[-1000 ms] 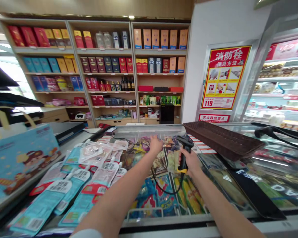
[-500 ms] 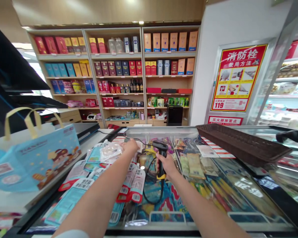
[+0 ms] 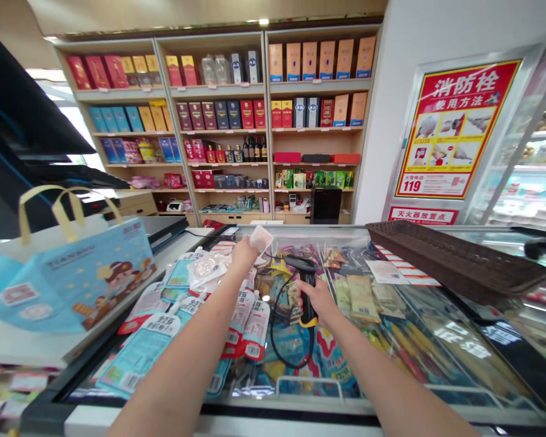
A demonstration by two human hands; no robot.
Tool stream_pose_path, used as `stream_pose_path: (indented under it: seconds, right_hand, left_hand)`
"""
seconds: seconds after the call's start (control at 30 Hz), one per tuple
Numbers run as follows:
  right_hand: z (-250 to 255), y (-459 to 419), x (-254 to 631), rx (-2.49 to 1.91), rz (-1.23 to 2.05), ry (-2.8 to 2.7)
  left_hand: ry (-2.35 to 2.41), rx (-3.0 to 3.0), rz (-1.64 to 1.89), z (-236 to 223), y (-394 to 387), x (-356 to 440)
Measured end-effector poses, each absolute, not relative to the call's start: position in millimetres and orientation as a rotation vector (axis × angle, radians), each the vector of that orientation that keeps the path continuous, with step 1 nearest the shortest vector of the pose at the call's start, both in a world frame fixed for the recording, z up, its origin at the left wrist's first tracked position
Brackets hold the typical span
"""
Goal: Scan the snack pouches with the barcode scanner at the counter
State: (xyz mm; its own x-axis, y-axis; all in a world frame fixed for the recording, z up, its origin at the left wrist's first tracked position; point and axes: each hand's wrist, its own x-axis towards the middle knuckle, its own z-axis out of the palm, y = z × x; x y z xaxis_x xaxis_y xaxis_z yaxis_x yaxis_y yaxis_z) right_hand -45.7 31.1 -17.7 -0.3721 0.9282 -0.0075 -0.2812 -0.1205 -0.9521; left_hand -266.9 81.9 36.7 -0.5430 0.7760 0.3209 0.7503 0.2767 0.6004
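My left hand (image 3: 243, 255) is closed on a small white-and-pink packet (image 3: 261, 239), raised at the far end of the pile. My right hand (image 3: 316, 297) grips a black-and-yellow barcode scanner (image 3: 307, 298) by its handle, its head pointing left and its cable looping below. Left of the scanner, several blue and red drink pouches (image 3: 141, 349) lie heaped on the glass lid of the chest freezer (image 3: 250, 388). Clear round-looking packs (image 3: 207, 267) rest on top of the heap, beside my left wrist.
A blue paper bag (image 3: 86, 273) stands on the left counter, near a dark monitor (image 3: 22, 103). One brown woven basket (image 3: 446, 255) sits on the right of the freezer. A paper slip (image 3: 386, 271) lies on the glass. Shelves of boxed bottles (image 3: 227, 115) line the back wall.
My left hand has moved left from over the glass to the pile, and has lifted the small packet. My right hand keeps the scanner, and the view has turned right.
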Motion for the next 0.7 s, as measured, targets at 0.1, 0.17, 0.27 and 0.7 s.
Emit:
stream_pose_path:
  seconds: [0.1, 0.17, 0.27, 0.7]
  right_hand:
    - [-12.6, 25.8, -45.8, -0.79, 1.67, -1.285]
    - [-10.6, 23.6, -45.7, -0.785, 1.669, -1.328]
    - [-11.0, 23.0, -45.4, -0.813, 1.639, -1.328]
    - [-14.6, 22.7, -45.3, -0.836, 1.604, -1.416]
  left_hand:
    - [2.02, 1.175, 1.62, 20.9, 79.2, -247.1]
    - [1.698, 0.97, 1.775, 5.6, 77.5, -234.2]
    - [1.524, 0.838, 1.821, -12.1, 74.9, -225.7]
    - [1.588, 0.808, 1.86, -22.6, 79.2, -229.6]
